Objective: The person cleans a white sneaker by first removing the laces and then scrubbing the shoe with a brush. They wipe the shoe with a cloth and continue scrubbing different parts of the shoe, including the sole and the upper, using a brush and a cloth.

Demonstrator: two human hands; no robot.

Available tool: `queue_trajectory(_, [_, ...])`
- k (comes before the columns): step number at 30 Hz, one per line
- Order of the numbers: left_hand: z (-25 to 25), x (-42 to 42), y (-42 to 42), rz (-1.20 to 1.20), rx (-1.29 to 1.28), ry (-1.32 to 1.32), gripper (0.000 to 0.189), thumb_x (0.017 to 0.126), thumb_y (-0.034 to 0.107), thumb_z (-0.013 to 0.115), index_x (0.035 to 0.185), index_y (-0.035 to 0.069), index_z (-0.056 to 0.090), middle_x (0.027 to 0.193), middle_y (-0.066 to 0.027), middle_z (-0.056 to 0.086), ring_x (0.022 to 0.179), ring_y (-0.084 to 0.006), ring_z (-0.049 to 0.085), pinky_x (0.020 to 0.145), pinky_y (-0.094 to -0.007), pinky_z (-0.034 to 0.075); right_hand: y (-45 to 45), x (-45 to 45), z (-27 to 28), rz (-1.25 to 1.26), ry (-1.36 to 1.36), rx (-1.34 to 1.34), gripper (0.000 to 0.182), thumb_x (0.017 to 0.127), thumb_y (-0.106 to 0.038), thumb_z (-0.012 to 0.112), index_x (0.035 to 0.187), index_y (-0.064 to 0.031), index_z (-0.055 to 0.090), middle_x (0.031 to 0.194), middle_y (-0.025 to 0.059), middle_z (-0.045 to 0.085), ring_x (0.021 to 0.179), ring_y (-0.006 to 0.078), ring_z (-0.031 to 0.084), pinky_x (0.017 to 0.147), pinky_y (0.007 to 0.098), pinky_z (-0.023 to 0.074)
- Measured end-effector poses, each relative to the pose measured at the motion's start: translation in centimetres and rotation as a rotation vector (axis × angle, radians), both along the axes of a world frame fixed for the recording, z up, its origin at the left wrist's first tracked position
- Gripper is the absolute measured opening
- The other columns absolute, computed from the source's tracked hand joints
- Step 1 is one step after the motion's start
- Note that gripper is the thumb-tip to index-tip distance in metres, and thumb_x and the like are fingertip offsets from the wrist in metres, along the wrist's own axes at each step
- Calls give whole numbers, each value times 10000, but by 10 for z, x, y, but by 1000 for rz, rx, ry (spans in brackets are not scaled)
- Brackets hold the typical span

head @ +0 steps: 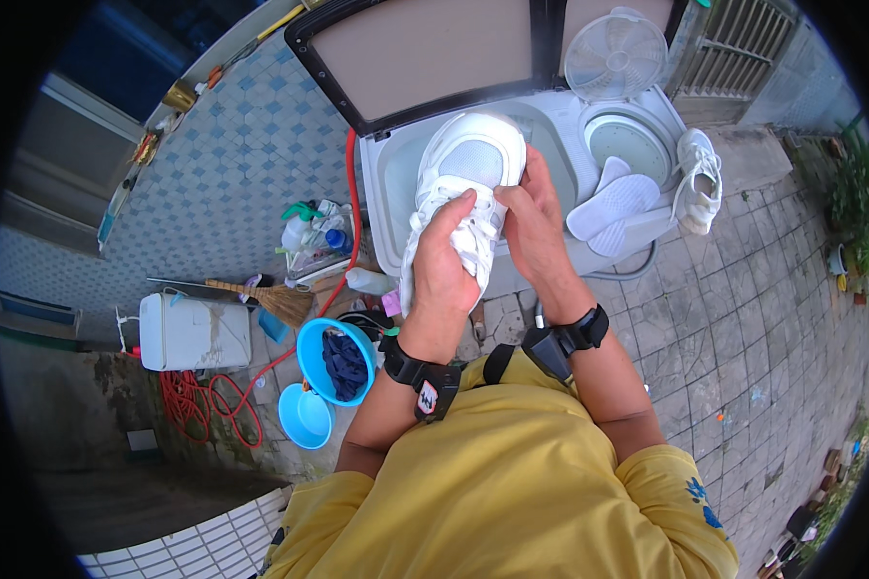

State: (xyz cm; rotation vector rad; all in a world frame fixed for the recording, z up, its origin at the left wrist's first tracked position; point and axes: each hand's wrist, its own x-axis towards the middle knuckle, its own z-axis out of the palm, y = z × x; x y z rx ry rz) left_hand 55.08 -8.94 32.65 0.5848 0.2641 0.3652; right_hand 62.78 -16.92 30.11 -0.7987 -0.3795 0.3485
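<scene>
A white lace-up sneaker (471, 159) is held up in both my hands above the wash tub (395, 181) of a twin-tub washing machine, toe pointing away from me. My left hand (442, 264) wraps around its near side, thumb lying across the laces. My right hand (539, 217) grips the other side, with the thumb at the top of the lacing. White insoles (618, 206) lie on the machine's front right edge, beside the round spin tub (626, 137). The second white sneaker (697, 181) rests at the machine's right edge, laces loose.
The machine's dark-framed lid (420, 58) and clear spin cover (615, 54) stand raised. To the left are a red hose (353, 181), a straw broom (282, 300), a white box (195, 333), a blue bucket (308, 344) with dark cloth and a blue basin (305, 416).
</scene>
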Motion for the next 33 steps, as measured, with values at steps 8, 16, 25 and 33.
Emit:
queue_trajectory(8, [2, -5, -5, -18, 67, 14, 473, 930, 88, 582, 1377, -31, 487, 1277, -152, 618, 1139, -270, 633, 948, -380, 523, 2, -9, 13, -76, 58, 2, 579, 829, -17, 557, 1375, 12, 368, 1260, 140, 504, 1168, 198, 506, 1014, 342, 423])
queue_trajectory(16, [0, -1, -4, -18, 64, 6, 474, 932, 93, 602, 1376, -26, 487, 1251, -123, 621, 1115, -240, 630, 943, -362, 515, 1, -5, 9, -80, -13, -1, 567, 832, -10, 576, 1363, 7, 381, 1251, 130, 511, 1145, 190, 518, 991, 336, 439])
queue_trajectory(25, [-2, -8, 4, 12, 105, -18, 539, 940, 61, 553, 1446, -33, 392, 1364, -180, 562, 1230, -293, 590, 1037, -409, 490, 15, -1, 4, -36, 135, -27, 469, 869, -102, 674, 1273, 4, 462, 1149, 113, 560, 1072, 160, 539, 903, 310, 467])
queue_trajectory(33, [-42, -37, 43, 19, -13, -28, 459, 946, 67, 590, 1378, -45, 484, 1286, -154, 614, 1145, -243, 637, 973, -348, 523, 32, -12, -15, 206, 17, -210, 524, 866, -43, 623, 1349, 10, 426, 1238, 116, 566, 1121, 189, 569, 964, 338, 458])
